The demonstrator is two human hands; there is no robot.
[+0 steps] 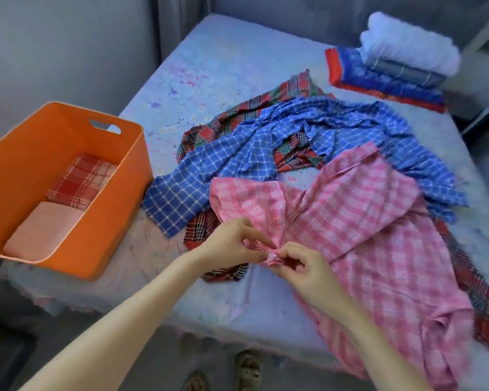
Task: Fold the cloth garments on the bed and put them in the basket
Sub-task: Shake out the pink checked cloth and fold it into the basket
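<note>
You had both hands on the pink checked cloth [364, 238], which lay spread over the near right part of the bed [237, 66] and hung past its front edge. Your left hand [232, 244] pinched a bunched corner of that cloth between thumb and fingertips, and your right hand [302, 272] pinched the same bunched edge just beside it, fingers curled, the two hands almost touching. Behind the pink cloth the blue checked cloth [237, 162] lay crumpled across the middle of the bed, over a red and green plaid cloth [268, 103] that showed at the back, in the gaps and along the right edge. The orange basket [119, 198] stood on the near left corner of the bed, well apart from your hands, holding a folded red plaid cloth [82, 182] and a folded plain pink cloth [43, 230] side by side. At the far right of the bed sat a stack of folded bedding [393, 69]
</note>
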